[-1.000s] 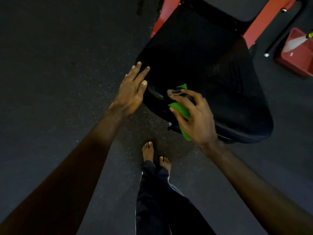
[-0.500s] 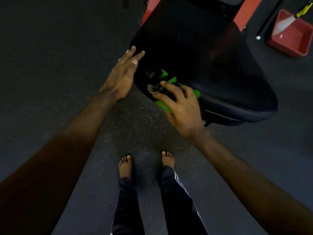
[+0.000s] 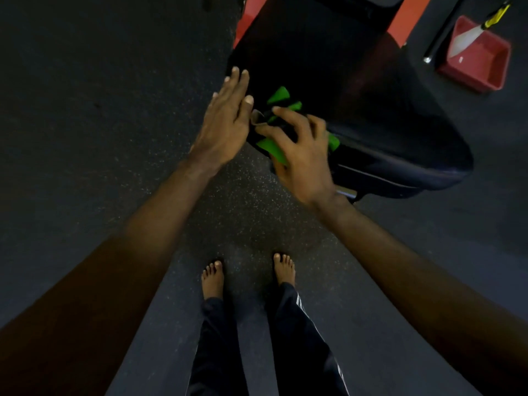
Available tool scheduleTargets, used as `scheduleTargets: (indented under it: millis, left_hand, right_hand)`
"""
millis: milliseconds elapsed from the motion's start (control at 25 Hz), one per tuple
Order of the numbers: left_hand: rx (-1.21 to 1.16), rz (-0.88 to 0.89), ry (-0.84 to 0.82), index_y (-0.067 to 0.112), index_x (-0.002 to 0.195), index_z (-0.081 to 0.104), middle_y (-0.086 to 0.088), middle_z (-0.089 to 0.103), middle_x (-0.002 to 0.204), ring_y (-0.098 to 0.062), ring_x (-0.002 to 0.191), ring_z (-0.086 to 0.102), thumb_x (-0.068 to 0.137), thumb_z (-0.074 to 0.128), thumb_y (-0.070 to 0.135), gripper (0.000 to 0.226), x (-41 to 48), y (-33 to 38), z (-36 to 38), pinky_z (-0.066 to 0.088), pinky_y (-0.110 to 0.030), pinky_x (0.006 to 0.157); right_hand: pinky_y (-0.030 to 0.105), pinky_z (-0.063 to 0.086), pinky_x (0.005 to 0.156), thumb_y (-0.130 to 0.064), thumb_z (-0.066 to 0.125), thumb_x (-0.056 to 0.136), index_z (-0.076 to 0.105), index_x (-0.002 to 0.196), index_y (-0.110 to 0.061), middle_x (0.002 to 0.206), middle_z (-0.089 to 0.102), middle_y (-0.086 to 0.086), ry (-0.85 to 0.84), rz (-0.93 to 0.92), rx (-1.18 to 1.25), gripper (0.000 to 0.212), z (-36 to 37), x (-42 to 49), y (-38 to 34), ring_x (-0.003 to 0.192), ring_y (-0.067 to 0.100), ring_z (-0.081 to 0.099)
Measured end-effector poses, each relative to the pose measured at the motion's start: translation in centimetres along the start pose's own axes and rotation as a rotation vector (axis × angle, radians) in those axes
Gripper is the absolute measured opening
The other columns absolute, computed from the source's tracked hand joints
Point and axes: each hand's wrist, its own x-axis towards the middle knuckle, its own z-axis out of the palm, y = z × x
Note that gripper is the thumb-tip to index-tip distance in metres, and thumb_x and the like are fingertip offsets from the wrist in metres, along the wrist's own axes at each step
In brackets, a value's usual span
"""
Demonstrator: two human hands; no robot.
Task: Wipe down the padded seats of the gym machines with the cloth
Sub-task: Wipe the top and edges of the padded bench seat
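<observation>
A black padded seat (image 3: 357, 90) on a red machine frame (image 3: 400, 20) fills the upper right. A green cloth (image 3: 271, 147) lies bunched on the seat's near left corner. My right hand (image 3: 300, 155) presses on the cloth with curled fingers gripping it, and green folds stick out between and around the fingers. My left hand (image 3: 225, 121) is flat with straight fingers, resting against the seat's left edge right beside the cloth.
A red tray (image 3: 477, 58) holding a yellow-handled tool sits on the floor at the upper right, next to a thin metal bar (image 3: 437, 38). My bare feet (image 3: 213, 278) stand on the dark speckled rubber floor below the seat.
My right hand has slid the cloth leftward along the seat's front corner toward my left hand. My left hand has closed in until the two nearly touch. My feet now stand side by side.
</observation>
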Motion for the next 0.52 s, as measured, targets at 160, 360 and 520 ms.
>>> scheduleTargets:
  millis: [160, 360, 520]
  left_hand:
    - [0.067, -0.012, 0.016, 0.014, 0.159, 0.019, -0.005, 0.010, 0.167, -0.016, 0.154, 0.005, 0.109, 0.028, 0.029, 0.052, 0.0, 0.4, -0.3, 0.001, -0.036, 0.125]
    - [0.243, 0.261, -0.013, 0.011, 0.159, 0.013, -0.007, 0.004, 0.168, -0.018, 0.154, -0.001, 0.109, 0.030, 0.027, 0.055, -2.4, 1.9, 2.2, -0.006, -0.029, 0.122]
    - [0.406, 0.507, 0.010, 0.007, 0.157, 0.023, -0.011, 0.018, 0.165, -0.021, 0.154, 0.010, 0.109, 0.034, 0.024, 0.052, -3.3, 2.1, 5.3, 0.002, -0.034, 0.126]
  right_hand:
    - [0.050, 0.048, 0.087, -0.016, 0.075, 0.082, 0.054, 0.134, -0.027, 0.148, 0.038, 0.006, -0.073, -0.044, -0.063, 0.057, -0.4, -0.1, 0.2, 0.118, 0.035, 0.034]
    - [0.056, 0.040, 0.098, -0.009, 0.078, 0.082, 0.049, 0.136, -0.030, 0.149, 0.033, 0.005, -0.100, 0.003, -0.118, 0.064, -3.8, -8.3, 7.0, 0.123, 0.041, 0.036]
    - [0.049, 0.033, 0.102, -0.006, 0.078, 0.081, 0.051, 0.132, -0.030, 0.146, 0.037, 0.009, -0.091, 0.113, -0.089, 0.063, -5.2, -11.6, 10.3, 0.123, 0.043, 0.040]
